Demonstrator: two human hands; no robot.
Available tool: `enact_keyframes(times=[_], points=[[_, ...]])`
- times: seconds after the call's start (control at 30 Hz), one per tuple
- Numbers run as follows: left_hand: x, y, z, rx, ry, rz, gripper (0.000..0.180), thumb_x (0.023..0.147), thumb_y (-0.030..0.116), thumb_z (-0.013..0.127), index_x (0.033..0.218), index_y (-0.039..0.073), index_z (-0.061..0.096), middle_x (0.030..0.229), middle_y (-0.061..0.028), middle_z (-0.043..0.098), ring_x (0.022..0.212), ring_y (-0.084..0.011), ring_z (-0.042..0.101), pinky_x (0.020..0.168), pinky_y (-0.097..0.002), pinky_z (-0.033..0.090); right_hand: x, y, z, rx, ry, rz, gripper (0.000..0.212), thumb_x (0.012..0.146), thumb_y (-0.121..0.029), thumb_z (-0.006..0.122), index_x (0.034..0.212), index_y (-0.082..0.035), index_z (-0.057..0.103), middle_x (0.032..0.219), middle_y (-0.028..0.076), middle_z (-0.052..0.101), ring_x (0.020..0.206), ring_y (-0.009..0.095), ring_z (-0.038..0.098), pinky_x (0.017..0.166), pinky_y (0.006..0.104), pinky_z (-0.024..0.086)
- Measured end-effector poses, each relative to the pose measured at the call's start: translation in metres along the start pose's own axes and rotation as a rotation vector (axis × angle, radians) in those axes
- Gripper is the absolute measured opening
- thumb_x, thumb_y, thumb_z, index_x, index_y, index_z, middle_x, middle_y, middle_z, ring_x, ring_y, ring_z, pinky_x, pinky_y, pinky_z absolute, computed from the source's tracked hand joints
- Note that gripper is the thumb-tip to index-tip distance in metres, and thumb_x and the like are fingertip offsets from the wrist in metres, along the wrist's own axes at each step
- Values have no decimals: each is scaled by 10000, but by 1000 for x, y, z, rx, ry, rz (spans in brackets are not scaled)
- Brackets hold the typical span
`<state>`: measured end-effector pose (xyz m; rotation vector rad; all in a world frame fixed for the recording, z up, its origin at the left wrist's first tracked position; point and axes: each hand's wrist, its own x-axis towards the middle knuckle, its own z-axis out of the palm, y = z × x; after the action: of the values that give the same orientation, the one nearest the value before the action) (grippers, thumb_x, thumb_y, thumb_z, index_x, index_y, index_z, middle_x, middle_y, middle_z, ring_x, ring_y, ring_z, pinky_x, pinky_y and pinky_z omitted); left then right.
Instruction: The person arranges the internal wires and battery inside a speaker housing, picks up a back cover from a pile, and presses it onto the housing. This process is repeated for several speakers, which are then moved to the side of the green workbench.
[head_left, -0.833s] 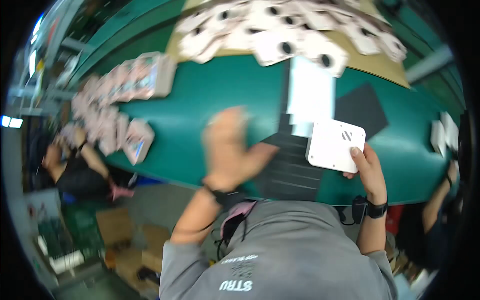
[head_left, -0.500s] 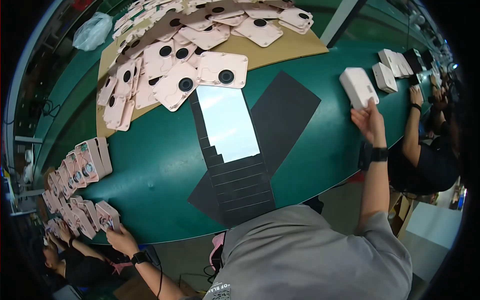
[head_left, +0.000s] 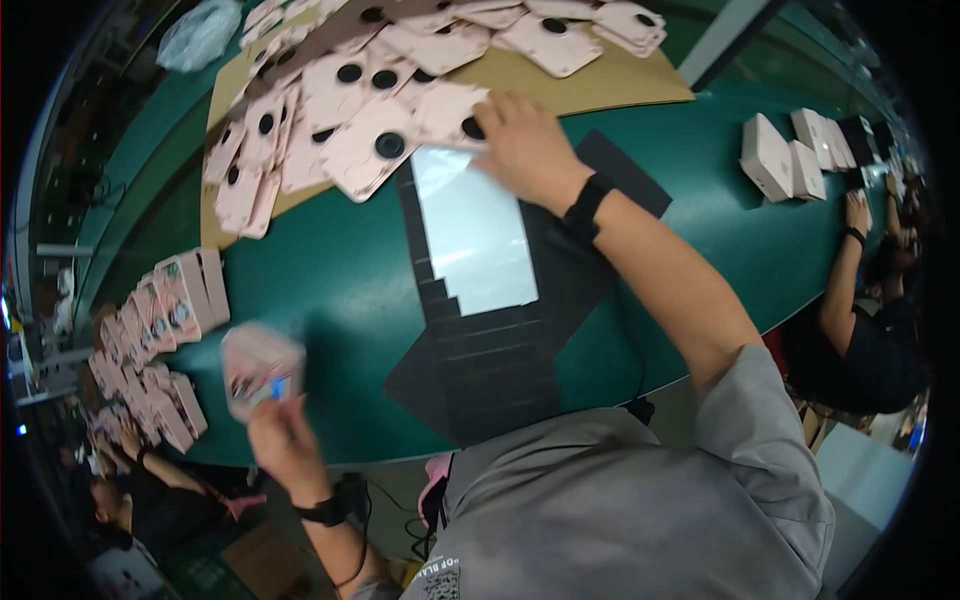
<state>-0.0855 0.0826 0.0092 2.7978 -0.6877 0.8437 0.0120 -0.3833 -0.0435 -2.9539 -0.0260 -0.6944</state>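
Note:
My left hand (head_left: 285, 440) is closed on a pale pink open housing (head_left: 262, 365), blurred by motion, with wiring and a blue spot inside. It is held above the green table's left part. My right hand (head_left: 525, 145) reaches across to the pile and grips the right end of a pink cover plate (head_left: 445, 112), its fingers over the plate's black round disc. Below that plate lies a shiny pale blue sheet (head_left: 475, 235) on black strips (head_left: 495, 370). More pink plates (head_left: 370, 150) with black discs overlap on brown cardboard (head_left: 610, 95).
Open pink housings (head_left: 185, 290) stand in rows at the left. Closed pale boxes (head_left: 768, 155) stand at the right. A clear plastic bag (head_left: 198, 35) lies far left. Co-workers (head_left: 850, 310) sit at both ends of the green table (head_left: 320, 280).
My right hand has let go of a pale box at the right and moved left to the plate pile. My left hand has taken a housing from the row and brought it rightward.

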Motion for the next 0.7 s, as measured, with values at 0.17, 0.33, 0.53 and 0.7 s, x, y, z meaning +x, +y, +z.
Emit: enact_keyframes(times=[0.17, 0.33, 0.53, 0.7], points=[[40, 123, 13, -519, -170, 299, 237, 822, 53, 814, 1022, 25, 689, 998, -120, 687, 848, -295, 668, 700, -401, 538, -17, 19, -46, 141, -77, 124, 376, 929, -14, 591, 1303, 20, 607, 1264, 238, 674, 1179, 406, 632, 1034, 475, 502], [35, 172, 29, -688, -268, 466, 244, 802, 74, 777, 1026, 21, 697, 1009, -97, 681, 811, -248, 646, 667, -372, 514, -85, 27, -104, 2, -128, 158, 382, 942, -72, 636, 1310, 23, 599, 1319, 232, 645, 1212, 418, 608, 1021, 494, 505], [26, 184, 47, -771, -269, 499, 244, 809, 81, 789, 1028, 28, 692, 1027, -98, 676, 826, -251, 647, 678, -369, 510, -152, 2, -113, -47, -190, 225, 486, 891, -198, 785, 1298, 12, 622, 1446, 248, 554, 1330, 455, 532, 1081, 508, 476], [27, 175, 51, -808, -185, 346, 646, 762, 237, 899, 1290, 38, 583, 1262, -161, 620, 1076, -347, 624, 890, -482, 497, -131, -51, -136, 334, -107, 168, 462, 848, -228, 841, 1207, 6, 670, 1463, 249, 532, 1363, 463, 504, 1111, 512, 448]])
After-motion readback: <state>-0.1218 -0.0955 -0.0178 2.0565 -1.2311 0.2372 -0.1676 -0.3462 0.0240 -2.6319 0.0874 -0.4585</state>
